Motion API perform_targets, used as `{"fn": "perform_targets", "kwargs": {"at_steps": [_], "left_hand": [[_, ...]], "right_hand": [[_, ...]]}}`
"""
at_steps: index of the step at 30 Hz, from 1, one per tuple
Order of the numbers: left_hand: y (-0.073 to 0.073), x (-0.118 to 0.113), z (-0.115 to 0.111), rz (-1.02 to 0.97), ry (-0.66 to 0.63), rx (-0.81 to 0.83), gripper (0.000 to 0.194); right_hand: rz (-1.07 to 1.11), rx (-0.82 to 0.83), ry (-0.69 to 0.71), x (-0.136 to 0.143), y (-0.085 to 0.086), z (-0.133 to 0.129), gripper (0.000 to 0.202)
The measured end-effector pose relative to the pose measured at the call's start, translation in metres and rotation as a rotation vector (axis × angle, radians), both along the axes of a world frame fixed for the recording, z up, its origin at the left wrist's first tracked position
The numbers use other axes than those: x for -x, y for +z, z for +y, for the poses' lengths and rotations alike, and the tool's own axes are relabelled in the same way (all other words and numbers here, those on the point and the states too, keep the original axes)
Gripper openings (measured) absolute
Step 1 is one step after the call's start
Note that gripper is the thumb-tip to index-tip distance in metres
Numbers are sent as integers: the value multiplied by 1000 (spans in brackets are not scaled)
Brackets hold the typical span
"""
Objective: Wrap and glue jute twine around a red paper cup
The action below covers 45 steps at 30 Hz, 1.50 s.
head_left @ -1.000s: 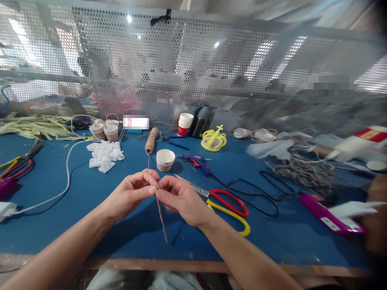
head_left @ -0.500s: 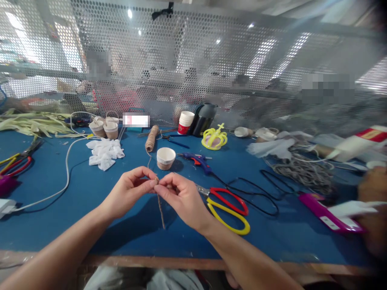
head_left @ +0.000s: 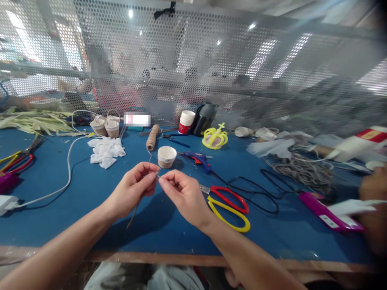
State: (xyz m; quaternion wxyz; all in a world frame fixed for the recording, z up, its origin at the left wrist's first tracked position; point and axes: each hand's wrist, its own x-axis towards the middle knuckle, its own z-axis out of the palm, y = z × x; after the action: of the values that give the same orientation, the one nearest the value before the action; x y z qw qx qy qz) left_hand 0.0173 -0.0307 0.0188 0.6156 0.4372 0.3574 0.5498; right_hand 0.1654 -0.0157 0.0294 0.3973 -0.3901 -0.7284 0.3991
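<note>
A holed metal screen (head_left: 193, 60) stands behind a blue table (head_left: 281, 237), over which the left hand (head_left: 133, 187) and right hand (head_left: 183, 195) come close together at the fingertips. Scissors (head_left: 208, 190) lie just beside the right hand, with a glue gun (head_left: 199, 159), a small pot (head_left: 167, 158) and a spool (head_left: 152, 139) farther back. Thin twine (head_left: 133, 216) runs from the spool to the fingertips, where both hands pinch it, its loose end hanging below the left hand.

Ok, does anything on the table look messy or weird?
The grey cord on the right looks messy: it lies in a loose, jumbled heap, while the brown twine roll near the middle is neatly wound.
</note>
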Motion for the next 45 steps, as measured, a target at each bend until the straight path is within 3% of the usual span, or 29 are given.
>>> {"fn": "perform_targets", "kwargs": {"at_steps": [9, 18, 26, 31, 33, 35, 39, 45], "left_hand": [[0, -2, 0, 3, 47, -19, 22], [-2, -4, -3, 479, 239, -282, 10], [6, 2, -5, 551, 193, -268, 7], [13, 2, -1, 388, 113, -116, 14], [15, 1, 1, 256, 88, -6, 17], [16, 1, 4, 158, 72, 63, 18], [13, 4, 9, 74, 80, 83, 18], [4, 2, 12, 41, 130, 58, 19]], "right_hand": [[14, 17, 11, 0, 1, -2, 18], [-4, -46, 10, -1, 1, -2, 17], [-104, -130, 25, -5, -1, 2, 18], [-205, -184, -19, -20, 10, 18, 23], [-332, -256, -137, -36, 16, 26, 25], [-603, -280, -234, -56, 19, 30, 24], [-1148, -58, -177, -96, 5, 25, 34], [-1286, 32, -195, -114, -17, 18, 62]]}}
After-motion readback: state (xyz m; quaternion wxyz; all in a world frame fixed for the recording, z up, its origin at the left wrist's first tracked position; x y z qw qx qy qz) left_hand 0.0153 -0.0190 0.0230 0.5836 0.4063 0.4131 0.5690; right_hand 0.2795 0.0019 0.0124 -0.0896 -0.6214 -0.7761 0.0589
